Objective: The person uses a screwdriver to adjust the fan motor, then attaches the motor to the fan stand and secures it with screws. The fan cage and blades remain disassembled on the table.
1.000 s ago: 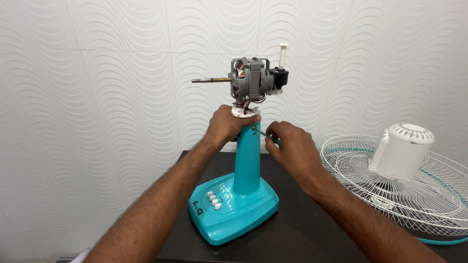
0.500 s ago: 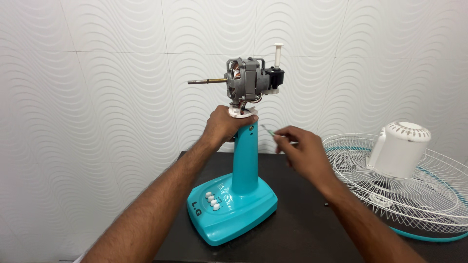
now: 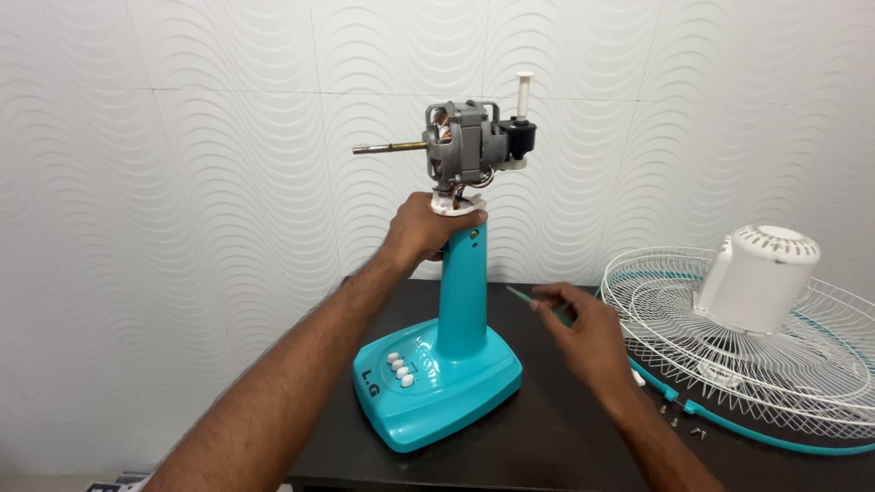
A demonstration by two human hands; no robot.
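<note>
**A:** So what was the left hand (image 3: 427, 230) doing at that point? Its forearm came up from the bottom left, right?

**B:** Yep. Its grip was wrapped tight around the top of the teal fan stand (image 3: 462, 292), right at the neck. Straight above that grip sat the bare grey motor (image 3: 467, 146), its shaft sticking out to the left and a white knob poking up at the back. Down below the grip was the teal base (image 3: 437, 387) with a row of little white buttons (image 3: 399, 366), standing on the dark table (image 3: 547, 446).

**A:** And the right hand (image 3: 583, 333)?

**B:** Lower down, right of the stand and not touching it. Fingers pinched together on a thin green-handled screwdriver (image 3: 529, 297), tip pointing up-left toward the column.

**A:** Anything past that?

**B:** Further right of that grip, the white wire fan guard (image 3: 729, 364) lay flat on the table with the white motor cover (image 3: 758, 278) sitting on it. A few tiny screws (image 3: 679, 419) were loose just in front of the guard's teal rim.
</note>
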